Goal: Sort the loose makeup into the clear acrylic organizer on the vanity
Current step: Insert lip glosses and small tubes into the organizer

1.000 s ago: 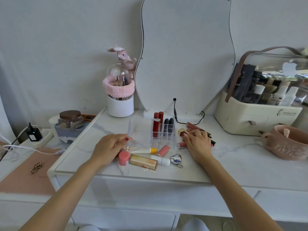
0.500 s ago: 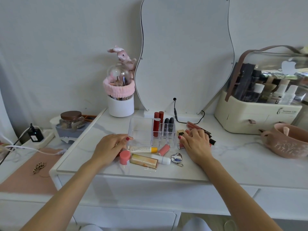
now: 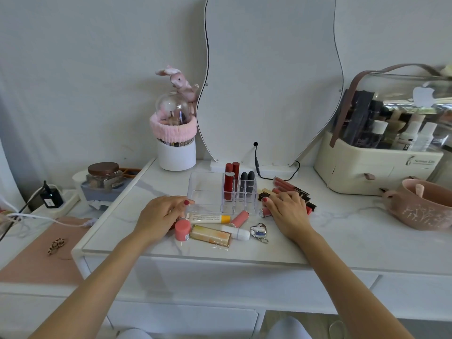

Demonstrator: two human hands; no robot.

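We rest our left hand palm down on the white marble surface, fingers loosely curled and touching the front left corner of the clear acrylic organizer; whether it grips anything we cannot tell. Our right hand lies flat and spread over the pile of dark and pink lip tubes just right of the organizer. A round pink-capped pot and a gold rectangular case lie loose in front.
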